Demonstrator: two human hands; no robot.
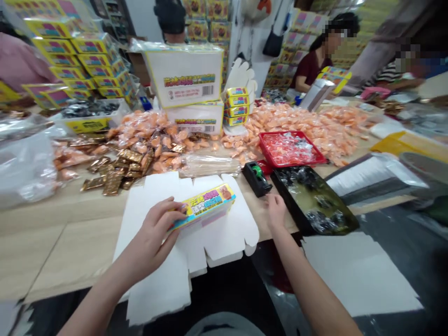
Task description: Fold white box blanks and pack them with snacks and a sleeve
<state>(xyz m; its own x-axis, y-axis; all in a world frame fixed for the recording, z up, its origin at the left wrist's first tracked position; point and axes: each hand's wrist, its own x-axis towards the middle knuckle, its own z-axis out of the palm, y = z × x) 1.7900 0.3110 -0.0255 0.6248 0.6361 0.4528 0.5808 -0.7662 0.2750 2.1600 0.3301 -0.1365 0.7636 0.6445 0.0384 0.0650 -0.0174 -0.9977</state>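
My left hand (pixel 159 228) is closed around the left end of a small yellow and blue printed carton (pixel 206 205). That carton rests on a stack of flat white box blanks (pixel 150 261). Over on the right, my right hand (pixel 276 211) touches or nearly touches the front end of a black tape dispenser (pixel 257 179) with a green roll. Its fingers are curled together, and what they pinch, if anything, is too small to make out.
Behind lie wrapped sticks (pixel 212 165), gold sachets (pixel 115 175) and many orange packets (pixel 297 119). A red basket (pixel 321 161) and a black tray (pixel 301 224) stand right of the dispenser. Large white cartons (pixel 189 77) rise behind. A co-worker (pixel 304 70) sits across the table.
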